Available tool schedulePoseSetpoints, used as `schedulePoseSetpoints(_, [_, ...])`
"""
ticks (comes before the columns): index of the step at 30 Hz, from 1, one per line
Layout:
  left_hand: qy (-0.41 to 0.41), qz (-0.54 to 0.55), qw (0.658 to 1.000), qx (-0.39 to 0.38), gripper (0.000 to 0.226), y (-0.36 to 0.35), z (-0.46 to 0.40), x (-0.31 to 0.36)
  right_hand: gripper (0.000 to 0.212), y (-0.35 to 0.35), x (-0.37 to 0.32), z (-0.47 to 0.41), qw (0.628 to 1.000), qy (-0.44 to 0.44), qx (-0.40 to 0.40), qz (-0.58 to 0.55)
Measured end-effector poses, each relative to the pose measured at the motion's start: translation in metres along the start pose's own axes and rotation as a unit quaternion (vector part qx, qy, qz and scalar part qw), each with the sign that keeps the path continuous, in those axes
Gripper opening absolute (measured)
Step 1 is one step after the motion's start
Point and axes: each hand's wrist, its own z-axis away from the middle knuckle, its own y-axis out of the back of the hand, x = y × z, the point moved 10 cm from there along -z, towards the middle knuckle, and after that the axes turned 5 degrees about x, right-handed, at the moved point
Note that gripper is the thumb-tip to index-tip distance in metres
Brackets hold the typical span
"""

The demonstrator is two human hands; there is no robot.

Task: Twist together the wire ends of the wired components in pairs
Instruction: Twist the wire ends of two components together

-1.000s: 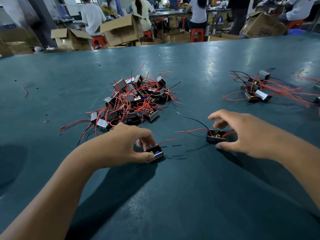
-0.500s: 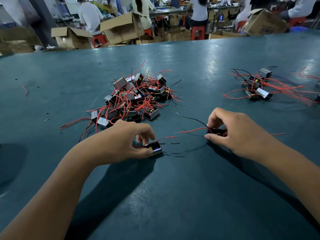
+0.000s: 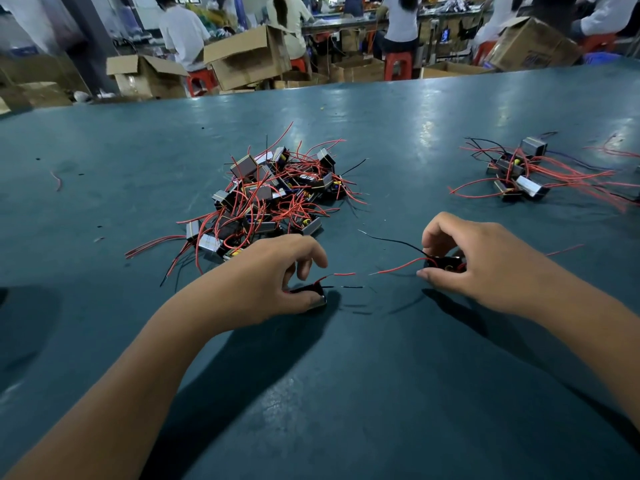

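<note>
My left hand [image 3: 263, 278] grips a small black wired component [image 3: 313, 295] on the teal table [image 3: 346, 393]; its short red and black wires point right. My right hand [image 3: 485, 261] grips a second black component [image 3: 445, 263], whose red wire [image 3: 394, 270] and black wire [image 3: 391, 241] reach left. The two red wire tips face each other with a small gap between them. Fingers hide most of both components.
A tangled pile of components with red wires [image 3: 273, 195] lies just beyond my left hand. A smaller group of components [image 3: 519, 174] sits at the far right. Cardboard boxes [image 3: 246, 57] and seated people stand beyond the table's far edge.
Both hands have lifted and turned their components slightly. The right hand drew its component a little toward the left one, so the red wire tips now nearly meet.
</note>
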Motion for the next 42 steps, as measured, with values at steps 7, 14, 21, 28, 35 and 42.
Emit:
schedulePoseSetpoints(7, [0.021,0.018,0.999,-0.038,0.014,-0.007,0.0,-0.005,0.023,0.035,-0.076,0.029,0.961,0.198,0.192,0.0])
schedulePoseSetpoints(14, [0.023,0.038,0.998,-0.05,0.013,-0.008,0.001,-0.002,0.025,-0.034,-0.102,0.04,0.982,0.189,0.023,0.006])
schedulePoseSetpoints(21, [0.005,0.04,0.998,-0.047,0.008,-0.006,0.003,0.001,0.03,-0.034,-0.084,0.032,0.989,0.13,0.054,-0.036])
schedulePoseSetpoints(28, [-0.033,0.052,0.996,-0.065,0.009,-0.012,0.004,0.008,0.017,-0.044,-0.082,0.029,0.993,0.103,0.019,-0.061])
schedulePoseSetpoints(35, [-0.047,0.082,0.992,-0.086,0.005,-0.014,0.005,0.014,0.013,-0.036,-0.061,0.022,0.987,0.03,0.054,-0.148])
schedulePoseSetpoints(42, [-0.063,0.088,0.992,-0.058,0.006,-0.016,0.003,0.02,0.015,-0.033,-0.058,0.02,0.982,0.016,0.058,-0.178])
